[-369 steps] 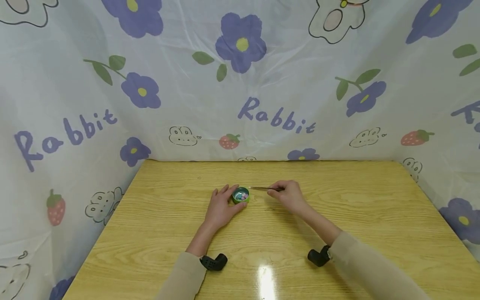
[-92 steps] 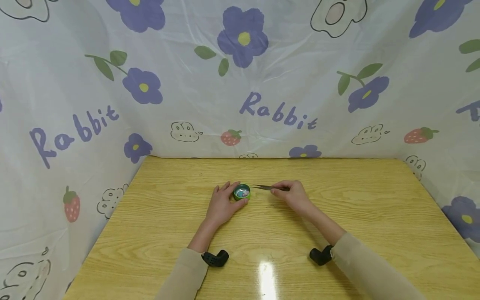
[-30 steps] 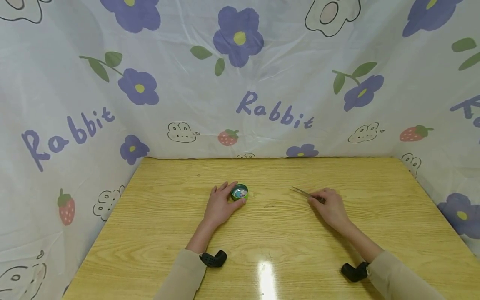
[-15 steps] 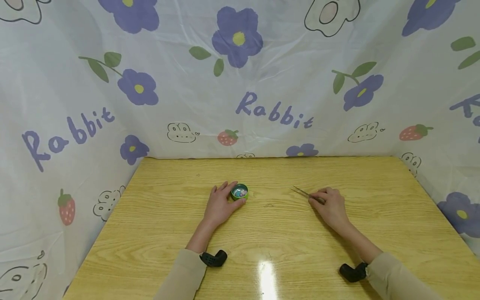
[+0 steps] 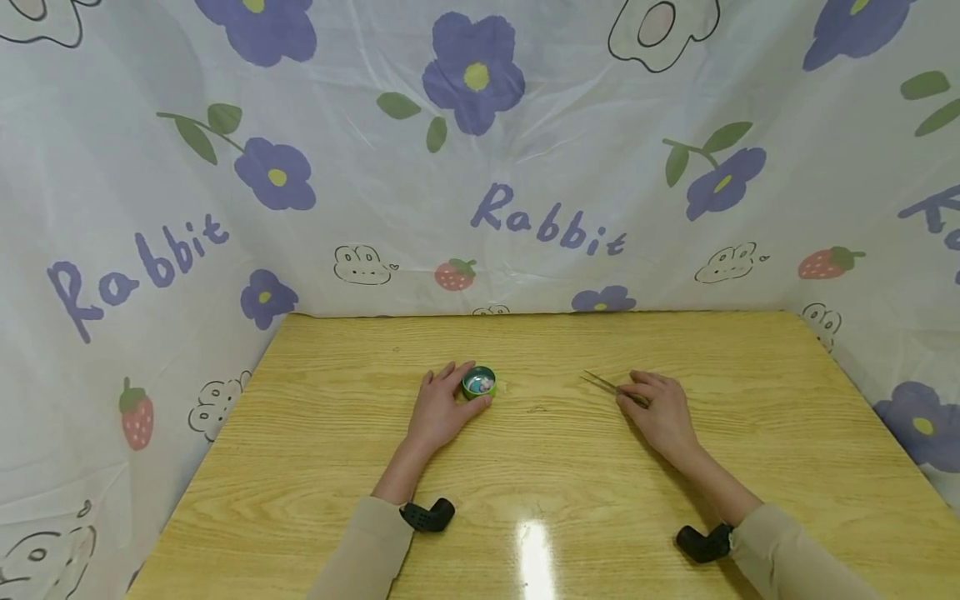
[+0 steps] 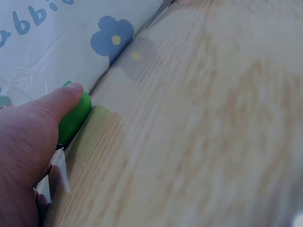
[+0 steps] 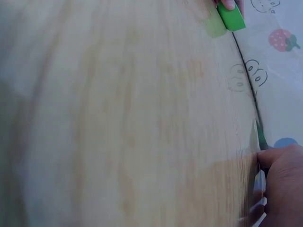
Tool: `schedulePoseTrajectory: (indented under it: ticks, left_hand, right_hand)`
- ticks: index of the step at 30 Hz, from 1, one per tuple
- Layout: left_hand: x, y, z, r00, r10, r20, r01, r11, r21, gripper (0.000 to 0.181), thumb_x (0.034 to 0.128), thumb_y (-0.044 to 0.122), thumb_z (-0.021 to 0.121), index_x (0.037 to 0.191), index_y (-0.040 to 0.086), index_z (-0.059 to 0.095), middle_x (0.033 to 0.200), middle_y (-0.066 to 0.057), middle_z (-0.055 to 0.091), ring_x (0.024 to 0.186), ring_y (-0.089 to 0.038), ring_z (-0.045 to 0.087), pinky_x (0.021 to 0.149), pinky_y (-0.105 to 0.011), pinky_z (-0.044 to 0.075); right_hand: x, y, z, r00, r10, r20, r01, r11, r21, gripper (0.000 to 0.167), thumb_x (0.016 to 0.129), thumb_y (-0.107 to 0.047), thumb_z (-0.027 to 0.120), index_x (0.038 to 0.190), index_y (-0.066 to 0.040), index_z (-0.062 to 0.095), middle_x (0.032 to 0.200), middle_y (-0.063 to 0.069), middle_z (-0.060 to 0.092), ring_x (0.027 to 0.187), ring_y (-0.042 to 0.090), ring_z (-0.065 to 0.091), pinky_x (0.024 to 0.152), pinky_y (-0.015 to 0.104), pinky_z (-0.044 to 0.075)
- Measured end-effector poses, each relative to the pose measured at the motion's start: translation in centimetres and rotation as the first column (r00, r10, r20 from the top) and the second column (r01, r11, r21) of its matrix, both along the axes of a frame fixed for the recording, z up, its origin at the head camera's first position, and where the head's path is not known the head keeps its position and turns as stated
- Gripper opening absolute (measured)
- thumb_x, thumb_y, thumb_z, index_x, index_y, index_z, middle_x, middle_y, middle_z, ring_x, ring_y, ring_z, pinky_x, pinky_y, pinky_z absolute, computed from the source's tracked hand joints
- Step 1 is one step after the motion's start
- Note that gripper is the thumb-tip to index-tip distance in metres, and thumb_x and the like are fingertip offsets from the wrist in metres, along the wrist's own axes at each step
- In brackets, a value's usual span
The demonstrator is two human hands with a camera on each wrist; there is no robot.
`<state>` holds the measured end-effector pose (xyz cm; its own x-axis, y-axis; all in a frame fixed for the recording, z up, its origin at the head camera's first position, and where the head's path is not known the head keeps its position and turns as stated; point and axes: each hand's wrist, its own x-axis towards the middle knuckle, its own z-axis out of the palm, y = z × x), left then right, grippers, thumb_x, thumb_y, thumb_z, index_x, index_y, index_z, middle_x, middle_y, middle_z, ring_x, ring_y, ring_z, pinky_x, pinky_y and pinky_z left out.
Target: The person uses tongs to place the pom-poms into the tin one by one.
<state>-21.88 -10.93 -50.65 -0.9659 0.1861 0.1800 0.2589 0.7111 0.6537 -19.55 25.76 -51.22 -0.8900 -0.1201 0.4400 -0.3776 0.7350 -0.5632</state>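
A small round green container (image 5: 492, 392) stands on the table left of centre, with small pink and blue pieces inside. My left hand (image 5: 440, 412) holds it between thumb and fingers; in the left wrist view the thumb lies against its green wall (image 6: 75, 122). To the right, my right hand (image 5: 663, 414) holds thin metal tweezers (image 5: 602, 383) near their back end. Their tips point up and left, spread slightly, with nothing visible between them. In the right wrist view the tweezers (image 7: 260, 135) stand low by the thumb, partly hidden.
The wood-grain table (image 5: 555, 467) carries a bright light reflection near the front. A printed cloth (image 5: 480, 167) hangs behind and at both sides. A black wrist device (image 5: 429, 516) shows at the left sleeve, another wrist device (image 5: 703, 543) at the right.
My right hand and the tweezers have moved right, away from the container. Earlier a small pale piece was at the tweezer tips. Just now an upper right finger straightened. The left hand stays.
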Motion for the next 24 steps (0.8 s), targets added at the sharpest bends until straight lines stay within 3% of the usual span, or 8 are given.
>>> schedulePoseTrajectory:
  ticks: [6,24]
  left_hand:
    - [0.02,-0.04,-0.01,1.000,0.000,0.003,0.000,1.000,-0.001,0.072,0.0915,0.043,0.078,0.152,0.013,0.052,0.151,-0.022,0.050,0.147,-0.035,0.037,0.124,-0.054,0.012]
    - [-0.12,-0.02,-0.12,1.000,-0.004,-0.012,0.003,1.000,-0.020,0.072,0.0916,0.043,0.078,0.152,0.012,0.053,0.149,-0.022,0.052,0.147,-0.036,0.038,0.124,-0.055,0.013]
  right_hand:
    - [0.04,0.05,0.07,0.999,-0.007,0.051,0.007,1.000,0.006,0.021,0.091,-0.007,0.077,0.109,0.005,0.078,0.131,0.031,0.062,0.128,0.051,0.050,0.109,0.065,0.029]
    - [-0.01,0.12,0.17,0.997,0.001,0.076,0.001,0.999,-0.032,0.023,0.092,-0.007,0.077,0.110,0.008,0.077,0.133,0.031,0.061,0.130,0.052,0.049,0.110,0.068,0.026]
